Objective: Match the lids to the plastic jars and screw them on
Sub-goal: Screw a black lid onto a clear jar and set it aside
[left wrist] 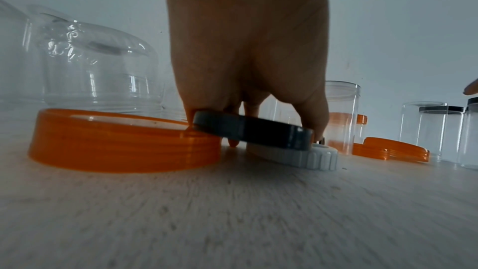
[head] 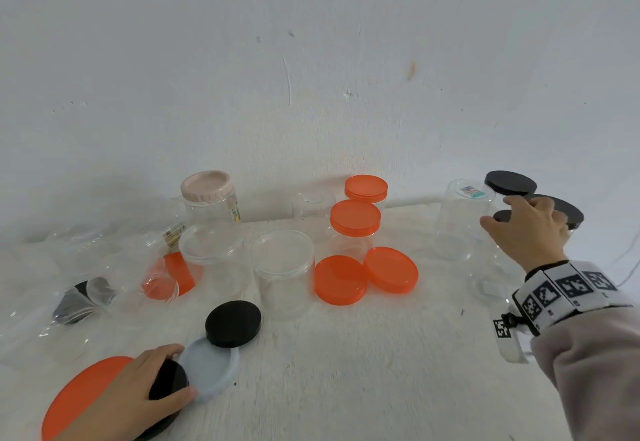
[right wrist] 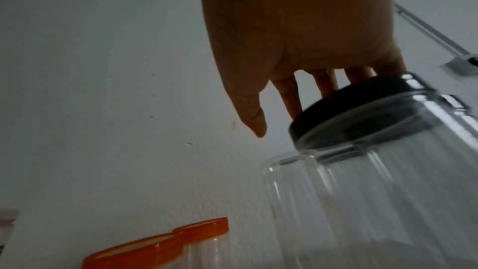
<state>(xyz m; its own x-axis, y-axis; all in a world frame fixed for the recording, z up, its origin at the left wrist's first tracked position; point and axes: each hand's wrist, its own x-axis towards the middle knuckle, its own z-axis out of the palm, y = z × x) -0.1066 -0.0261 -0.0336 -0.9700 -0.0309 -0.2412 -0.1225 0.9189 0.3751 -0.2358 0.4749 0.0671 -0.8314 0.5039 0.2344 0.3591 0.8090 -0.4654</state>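
Note:
My left hand (head: 145,378) pinches a black lid (head: 168,383) at the table's front left. In the left wrist view this black lid (left wrist: 253,132) is tilted, resting on a large orange lid (left wrist: 124,140) and a pale ribbed lid (left wrist: 305,158). At the far right my right hand (head: 519,222) reaches over a clear jar (right wrist: 388,201) capped with a black lid (right wrist: 349,109). Its straight fingers touch the lid's top and the thumb stands apart from it. Another loose black lid (head: 232,323) lies near the pale lid (head: 211,368).
Two open clear jars (head: 282,267) (head: 214,257) stand mid-table beside two loose orange lids (head: 341,279) (head: 391,269). Behind them are two orange-lidded jars (head: 355,217) and a pink-lidded jar (head: 207,186). Several clear jars lie at the left (head: 79,298). A wall is close behind.

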